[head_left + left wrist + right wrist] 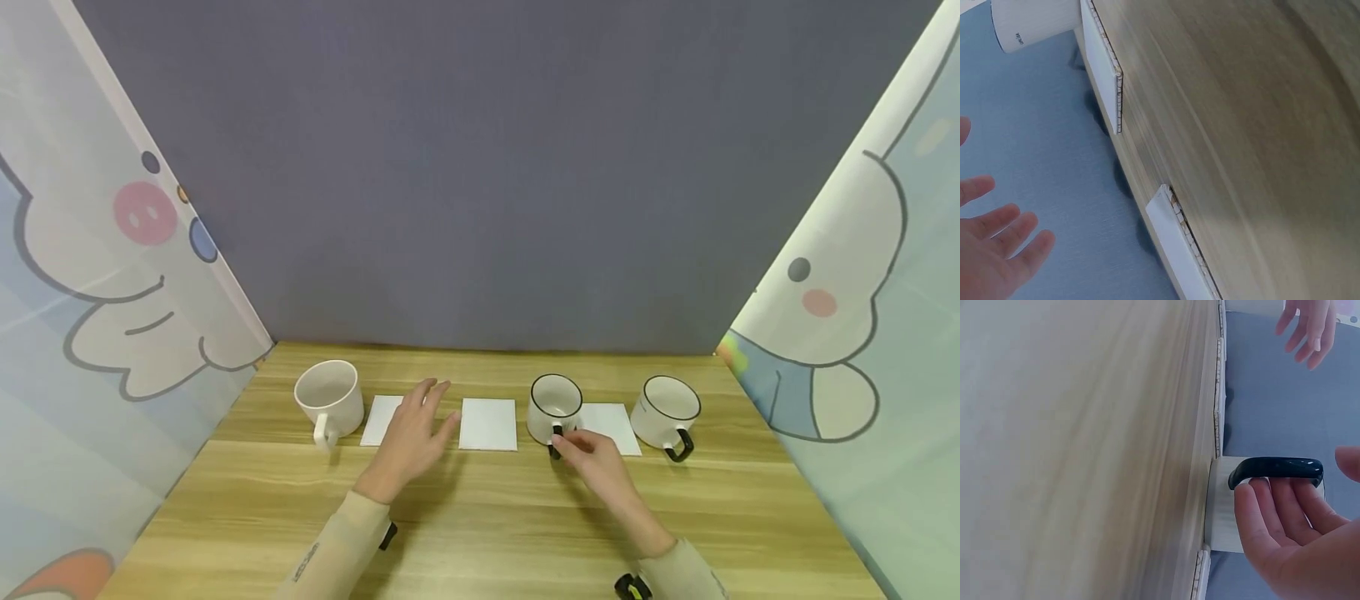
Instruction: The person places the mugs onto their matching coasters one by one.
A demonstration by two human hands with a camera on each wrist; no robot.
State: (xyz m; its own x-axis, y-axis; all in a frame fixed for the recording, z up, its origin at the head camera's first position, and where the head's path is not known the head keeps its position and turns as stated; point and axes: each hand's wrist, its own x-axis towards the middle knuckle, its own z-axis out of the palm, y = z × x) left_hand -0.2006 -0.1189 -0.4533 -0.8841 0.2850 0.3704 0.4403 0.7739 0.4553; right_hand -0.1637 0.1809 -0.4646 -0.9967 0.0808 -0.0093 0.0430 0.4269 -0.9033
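Observation:
A white mug with a black rim and handle [554, 411] stands upright between the middle and right white squares, its handle facing me. My right hand [597, 465] is at that handle [1277, 467]. In the right wrist view its fingertips touch the handle's side, with the thumb [1349, 462] standing apart from it. My left hand [414, 433] hovers with spread fingers over the left white square [382, 421], covering part of it; nothing is in it. The middle white square [488, 424] lies between my hands, and the right one [611, 427] is beside the mug.
At the left stands an all-white mug [332, 398] with its handle towards me. Another black-rimmed white mug [664, 414] stands to the right of the right square. A dark grey panel [495, 183] rises behind the wooden table [480, 525], and printed curtains [840, 325] flank it.

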